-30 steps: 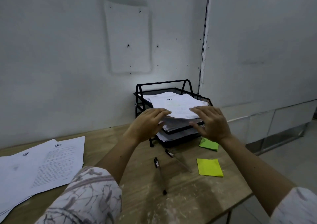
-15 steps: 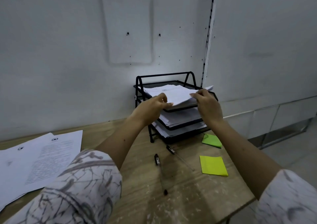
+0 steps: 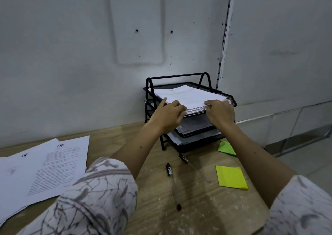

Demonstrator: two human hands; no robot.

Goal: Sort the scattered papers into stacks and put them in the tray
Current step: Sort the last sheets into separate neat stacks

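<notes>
The stack (image 3: 190, 98), lifted half a second ago, now sits squared in the tray's (image 3: 231, 100) top tier, left hand (image 3: 168, 114) and right hand (image 3: 221, 112) still gripping its front edge; more papers (image 3: 45, 164) wait on the counter (image 3: 197, 207).

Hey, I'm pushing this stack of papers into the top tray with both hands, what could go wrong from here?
The stack sits skewed in the top tray, its near edge overhanging; a hard push may bend or fan the sheets. The left hand and right hand press from the front only, so the rack could slide toward the wall. Loose papers still wait near the table's left edge.
</notes>
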